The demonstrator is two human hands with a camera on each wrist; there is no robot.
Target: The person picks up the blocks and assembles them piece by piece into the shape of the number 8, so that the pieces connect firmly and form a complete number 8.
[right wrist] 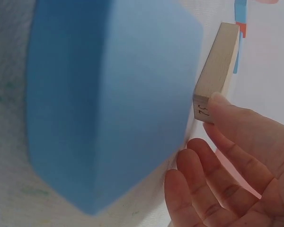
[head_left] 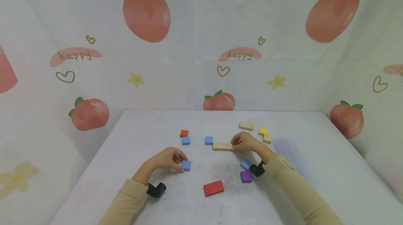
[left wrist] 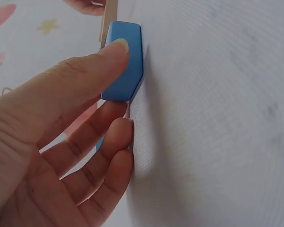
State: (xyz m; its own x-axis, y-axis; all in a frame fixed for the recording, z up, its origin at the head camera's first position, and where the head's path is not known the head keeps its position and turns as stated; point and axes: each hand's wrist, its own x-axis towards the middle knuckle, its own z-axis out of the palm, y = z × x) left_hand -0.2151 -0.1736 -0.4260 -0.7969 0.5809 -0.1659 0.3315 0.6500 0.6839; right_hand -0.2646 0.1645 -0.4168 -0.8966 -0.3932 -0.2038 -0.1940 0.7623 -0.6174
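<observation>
Work on the blocks: seemingly positioning, one per hand; the next move would call for small, level adjustments.
Left hand [head_left: 168, 158]: lower centre-left, thumb and fingers pinching the blue block [head_left: 186, 166], which looks nearly square from above.
Right hand [head_left: 247, 142]: right of centre, pinching the wooden block's right end.
Wooden block [head_left: 221, 146]: mid-frame, long axis left-right, left end just beside a second blue block [head_left: 209, 140].

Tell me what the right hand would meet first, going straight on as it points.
The right hand would first meet the plank it pinches; beyond the plank's far end, probably a blue block, though any gap between them is unclear.
</observation>
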